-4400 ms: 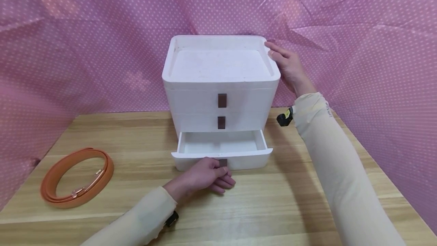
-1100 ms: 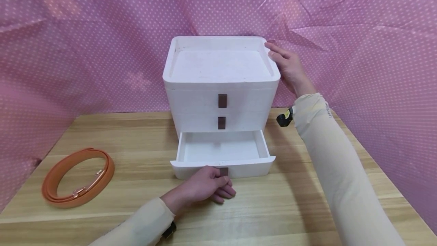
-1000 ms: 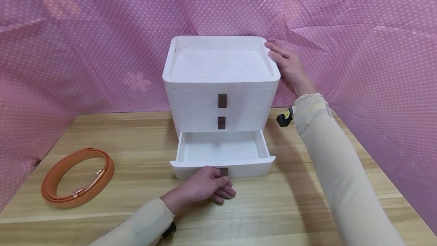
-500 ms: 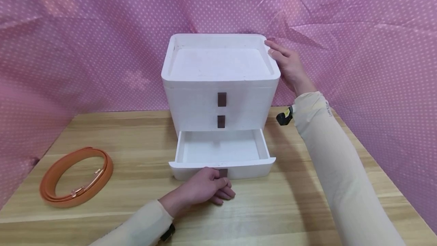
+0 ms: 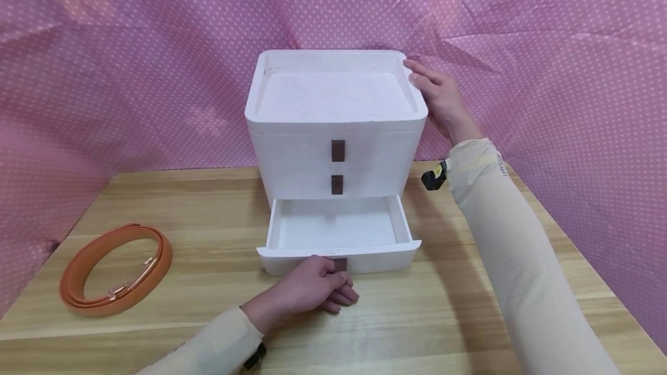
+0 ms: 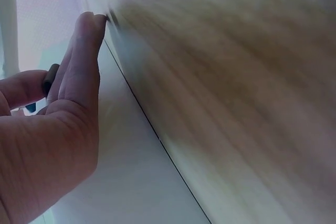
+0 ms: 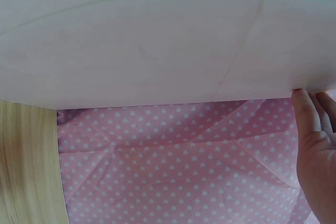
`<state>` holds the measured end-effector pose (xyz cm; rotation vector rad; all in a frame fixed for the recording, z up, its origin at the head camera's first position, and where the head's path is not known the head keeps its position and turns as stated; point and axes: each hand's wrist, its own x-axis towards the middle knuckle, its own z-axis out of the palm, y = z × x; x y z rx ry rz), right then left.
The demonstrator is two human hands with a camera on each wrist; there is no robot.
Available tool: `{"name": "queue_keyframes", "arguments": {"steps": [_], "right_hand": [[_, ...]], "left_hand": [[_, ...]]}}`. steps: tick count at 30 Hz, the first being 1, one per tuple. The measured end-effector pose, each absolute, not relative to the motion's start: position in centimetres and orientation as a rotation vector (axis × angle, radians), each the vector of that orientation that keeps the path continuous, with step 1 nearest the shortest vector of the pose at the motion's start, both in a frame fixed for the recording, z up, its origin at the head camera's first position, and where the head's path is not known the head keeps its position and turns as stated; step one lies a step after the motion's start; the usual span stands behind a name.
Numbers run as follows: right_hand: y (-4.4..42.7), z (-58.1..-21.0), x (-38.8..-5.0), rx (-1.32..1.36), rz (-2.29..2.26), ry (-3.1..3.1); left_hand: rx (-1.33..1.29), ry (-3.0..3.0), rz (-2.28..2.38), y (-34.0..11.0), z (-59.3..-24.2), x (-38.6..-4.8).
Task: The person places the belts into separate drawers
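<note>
A white drawer unit [image 5: 292, 155] stands on the wooden table, its bottom drawer [image 5: 339, 233] pulled out with nothing inside. At that drawer's front, my left hand [image 5: 310, 288] pinches the brown pull tab [image 5: 340, 264] between thumb and fingers. The left wrist view shows the dark tab [image 6: 51, 78] held there, the other fingers stretched out. My right hand [image 5: 443, 100] rests on the unit's upper right side, near the top rim. In the right wrist view its fingers [image 7: 306, 109] lie fairly straight against the white wall. The two upper drawers are closed.
A coiled orange belt [image 5: 85, 268] with a gold-toned buckle lies on the table [image 5: 208, 201] at the left. Pink dotted cloth [image 5: 177, 62] hangs behind and on both sides. The unit's top is a shallow recessed tray [image 5: 333, 97].
Since the earliest frame the bottom drawer has slid further out towards me, my left hand moving with it. Over the last second it has barely moved. My right hand has stayed in place.
</note>
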<state>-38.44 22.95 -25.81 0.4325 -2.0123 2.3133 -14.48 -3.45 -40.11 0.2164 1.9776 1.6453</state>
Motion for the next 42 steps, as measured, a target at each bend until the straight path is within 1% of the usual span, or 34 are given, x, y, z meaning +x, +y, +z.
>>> {"name": "queue_keyframes", "arguments": {"steps": [11,21,42], "right_hand": [[23.05,-26.1,-38.27,0.412,2.291,-2.046],[23.11,-25.95,-38.54,0.445,2.302,-2.019],[22.96,-25.72,-38.36,0.43,2.291,-2.049]], "left_hand": [[0.229,1.969,1.64,-3.59,-40.48,-14.21],[0.233,1.988,1.631,-3.59,-40.29,-14.25],[0.251,2.044,1.582,-3.53,-40.15,-13.7]]}}
